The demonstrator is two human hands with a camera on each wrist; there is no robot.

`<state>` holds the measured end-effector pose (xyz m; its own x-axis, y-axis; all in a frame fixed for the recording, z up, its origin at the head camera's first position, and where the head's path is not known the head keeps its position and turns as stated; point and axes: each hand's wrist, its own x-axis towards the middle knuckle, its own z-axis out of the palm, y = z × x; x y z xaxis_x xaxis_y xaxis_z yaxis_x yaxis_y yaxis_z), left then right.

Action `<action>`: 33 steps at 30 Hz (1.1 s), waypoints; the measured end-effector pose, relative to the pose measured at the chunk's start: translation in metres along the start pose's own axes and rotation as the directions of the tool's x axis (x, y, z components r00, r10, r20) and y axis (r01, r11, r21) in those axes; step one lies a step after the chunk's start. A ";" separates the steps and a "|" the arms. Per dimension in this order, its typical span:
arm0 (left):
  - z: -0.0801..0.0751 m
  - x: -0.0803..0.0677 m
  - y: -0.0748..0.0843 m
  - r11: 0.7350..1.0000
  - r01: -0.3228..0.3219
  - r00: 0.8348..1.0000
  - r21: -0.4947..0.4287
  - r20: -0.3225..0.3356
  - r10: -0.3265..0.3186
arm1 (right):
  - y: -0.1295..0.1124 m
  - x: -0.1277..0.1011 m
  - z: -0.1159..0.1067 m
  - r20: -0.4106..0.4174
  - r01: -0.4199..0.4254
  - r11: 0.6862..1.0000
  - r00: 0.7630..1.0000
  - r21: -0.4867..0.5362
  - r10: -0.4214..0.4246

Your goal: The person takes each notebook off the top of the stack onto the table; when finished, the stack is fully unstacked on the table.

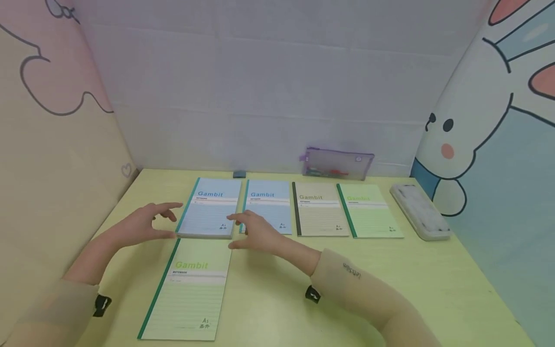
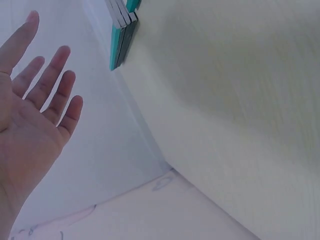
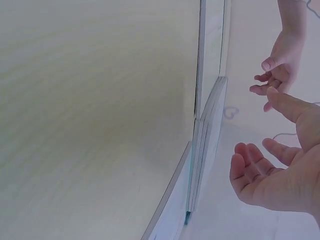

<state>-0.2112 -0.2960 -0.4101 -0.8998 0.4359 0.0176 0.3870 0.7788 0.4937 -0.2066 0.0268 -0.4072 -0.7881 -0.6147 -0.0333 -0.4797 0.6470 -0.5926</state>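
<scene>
A blue Gambit notebook (image 1: 208, 212) tops a small stack at the back left; the stack's layered edges (image 2: 120, 37) show in the left wrist view. My left hand (image 1: 140, 224) hovers at the stack's left side, fingers parted and holding nothing. My right hand (image 1: 260, 233) hovers at the stack's right side, thumb and fingers apart, its palm bare in the right wrist view. Directly in front of the stack lies a green notebook (image 1: 186, 294). Behind my right hand lies another blue notebook (image 1: 270, 200), its lower left part hidden by the fingers.
Right of the blue notebook lie a beige notebook (image 1: 322, 212) and another green notebook (image 1: 368, 212), then a pale oblong case (image 1: 420, 212). A purple mesh pencil pouch (image 1: 338, 164) leans against the back wall, and a small dark blue block (image 1: 239, 174) sits at the table's back edge.
</scene>
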 end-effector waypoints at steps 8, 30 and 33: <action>-0.001 0.025 -0.011 0.992 0.035 0.996 -0.119 -0.075 -0.044 | 0.016 0.028 -0.005 -0.119 0.006 0.999 0.993 0.054 0.001; 0.034 0.061 -0.055 0.959 0.221 0.973 -0.177 0.103 -0.206 | 0.047 0.077 0.030 -0.021 -0.135 0.990 0.991 -0.030 0.135; 0.034 0.062 -0.057 0.958 0.224 0.972 -0.177 0.108 -0.207 | 0.047 0.077 0.032 -0.013 -0.139 0.988 0.990 -0.072 0.138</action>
<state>-0.2818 -0.2980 -0.4661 -0.9334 0.3110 -0.1792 0.1336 0.7645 0.6306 -0.2777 -0.0048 -0.4632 -0.8515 -0.5138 -0.1047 -0.3924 0.7568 -0.5227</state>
